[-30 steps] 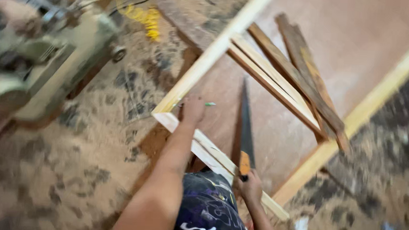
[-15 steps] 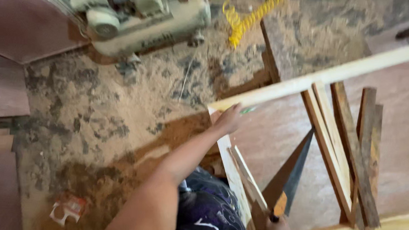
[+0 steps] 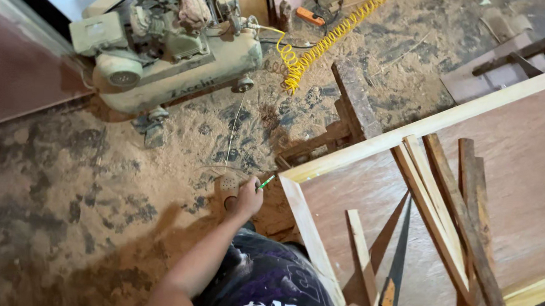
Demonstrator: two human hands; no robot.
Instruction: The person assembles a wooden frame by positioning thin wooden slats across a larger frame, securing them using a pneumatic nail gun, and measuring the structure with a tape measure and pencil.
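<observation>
1. Lifted off the pale wooden frame [image 3: 318, 234] since half a second ago, the left hand [image 3: 246, 197] now hovers over sawdust – fingers pinching a green pencil [image 3: 265, 182].
2. Right hand lies out of view below a handsaw [image 3: 397, 263] resting inside the frame.

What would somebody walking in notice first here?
Probably the dusty air compressor at upper left, its yellow coiled hose trailing across the sawdust-covered floor. Then the pale wooden frame at right, with loose slats and a handsaw lying inside.
</observation>
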